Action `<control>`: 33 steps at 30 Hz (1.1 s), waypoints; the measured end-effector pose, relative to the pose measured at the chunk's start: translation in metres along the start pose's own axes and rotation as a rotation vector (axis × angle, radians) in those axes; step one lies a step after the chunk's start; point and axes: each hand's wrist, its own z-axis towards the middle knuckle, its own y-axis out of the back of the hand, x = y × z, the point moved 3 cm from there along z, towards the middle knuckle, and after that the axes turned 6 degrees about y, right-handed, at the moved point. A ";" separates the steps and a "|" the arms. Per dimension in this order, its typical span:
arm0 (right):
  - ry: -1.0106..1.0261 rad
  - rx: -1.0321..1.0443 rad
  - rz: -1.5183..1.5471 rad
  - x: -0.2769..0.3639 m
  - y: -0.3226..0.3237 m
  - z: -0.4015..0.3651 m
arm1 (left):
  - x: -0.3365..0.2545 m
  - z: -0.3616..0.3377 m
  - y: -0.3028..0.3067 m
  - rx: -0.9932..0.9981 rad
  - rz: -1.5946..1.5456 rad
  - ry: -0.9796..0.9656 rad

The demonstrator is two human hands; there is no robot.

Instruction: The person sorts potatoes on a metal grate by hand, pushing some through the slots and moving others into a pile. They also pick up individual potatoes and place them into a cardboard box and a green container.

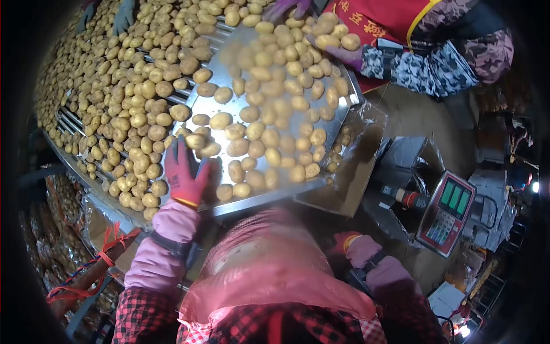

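My left hand (186, 174), in a red glove with dark fingertips, lies at the near edge of the sorting surface. Its fingers are spread, and their tips touch potatoes (196, 141). Many loose potatoes spread over the metal tray (226, 103), and some near its middle are blurred. Low beside my pink apron (269, 246), my right hand (344, 242) hangs in shadow below the tray's edge. Its fingers are too dark to make out. An open cardboard box (338, 195) with a plastic liner stands under the tray's right edge.
A co-worker's gloved hand (344, 54) is among potatoes at the upper right; other gloved hands (123, 17) are at the upper left. A red scale with green displays (446, 213) stands at right. Red string (109, 246) wraps a pole at lower left.
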 end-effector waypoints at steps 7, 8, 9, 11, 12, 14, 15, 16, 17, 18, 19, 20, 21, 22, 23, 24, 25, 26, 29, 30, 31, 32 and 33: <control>0.286 -0.878 0.108 0.119 0.223 0.083 | 0.050 -0.052 0.016 0.059 0.208 0.031; 0.287 -0.859 -0.040 0.143 0.220 0.102 | 0.052 -0.056 0.016 0.037 0.209 0.036; 0.289 -0.845 -0.188 0.166 0.215 0.121 | 0.053 -0.059 0.015 0.033 0.201 0.039; 0.415 -0.577 -0.318 0.207 0.211 0.109 | 0.049 -0.056 0.010 0.018 0.178 0.032; 0.607 -0.597 -0.282 0.206 0.203 0.106 | 0.045 -0.054 0.011 0.016 0.165 0.039; 0.755 -0.608 -0.146 0.182 0.201 0.118 | 0.043 -0.052 0.013 0.017 0.133 0.053; 0.712 -0.611 -0.040 0.155 0.218 0.138 | 0.043 -0.052 0.012 0.021 0.128 0.059; 0.671 -0.612 0.068 0.136 0.242 0.154 | 0.044 -0.054 0.012 0.025 0.127 0.068; 0.556 -0.837 -0.095 0.131 0.280 0.153 | 0.045 -0.054 0.013 0.027 0.131 0.075; 0.434 -1.060 -0.251 0.131 0.316 0.153 | 0.047 -0.055 0.011 0.017 0.131 0.081; 0.439 -1.071 -0.338 0.130 0.336 0.166 | 0.047 -0.056 0.011 0.020 0.138 0.099; 0.390 -0.986 -0.402 0.137 0.351 0.180 | 0.048 -0.057 0.010 0.027 0.144 0.113; 0.346 -0.899 -0.467 0.144 0.367 0.194 | 0.052 -0.059 0.007 0.020 0.159 0.117; 0.250 -0.711 -0.510 0.159 0.380 0.201 | 0.052 -0.060 0.007 0.046 0.167 0.137; 0.154 -0.521 -0.551 0.166 0.387 0.208 | 0.053 -0.061 0.006 0.072 0.174 0.157; 0.098 -0.496 -0.570 0.168 0.391 0.216 | 0.053 -0.061 0.007 0.100 0.180 0.177; 0.044 -0.468 -0.590 0.171 0.393 0.223 | 0.052 -0.060 0.008 0.073 0.163 0.151; -0.007 -0.439 -0.614 0.174 0.393 0.230 | 0.051 -0.059 0.010 0.062 0.147 0.131; -0.037 -0.508 -0.605 0.177 0.380 0.229 | 0.047 -0.053 0.014 0.014 0.101 0.084; 0.050 -0.611 -0.573 0.171 0.368 0.230 | 0.046 -0.052 0.015 0.052 0.096 0.115; 0.142 -0.717 -0.536 0.158 0.357 0.236 | 0.042 -0.051 0.018 0.048 0.109 0.123; 0.230 -0.831 -0.489 0.153 0.351 0.238 | 0.042 -0.051 0.020 0.038 0.121 0.121; 0.272 -0.850 -0.418 0.150 0.350 0.233 | 0.045 -0.054 0.020 0.057 0.116 0.137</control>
